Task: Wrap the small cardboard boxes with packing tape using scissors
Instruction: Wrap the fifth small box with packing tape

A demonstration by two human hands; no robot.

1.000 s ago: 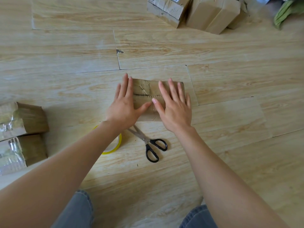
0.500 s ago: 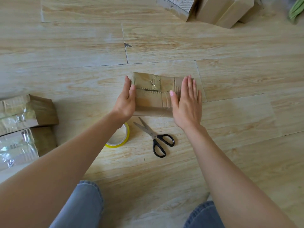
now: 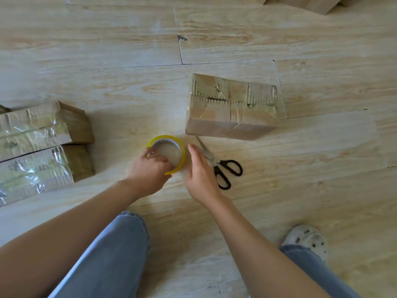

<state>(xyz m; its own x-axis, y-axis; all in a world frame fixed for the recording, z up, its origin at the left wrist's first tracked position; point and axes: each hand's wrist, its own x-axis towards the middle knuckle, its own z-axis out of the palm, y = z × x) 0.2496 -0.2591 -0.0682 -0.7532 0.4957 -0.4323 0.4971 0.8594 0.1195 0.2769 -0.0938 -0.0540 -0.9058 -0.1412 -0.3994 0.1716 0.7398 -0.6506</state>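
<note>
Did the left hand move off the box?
Yes. The left hand left the box and came back toward the person, and now grips the tape roll.

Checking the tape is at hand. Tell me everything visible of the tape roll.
The tape roll is a ring, yellow outside with a shiny grey inner wall, lying flat on the wooden floor, near-left of the taped cardboard box. The left hand grips its near rim, fingers curled into the hole. The right hand is open beside it; whether they touch is unclear.
</note>
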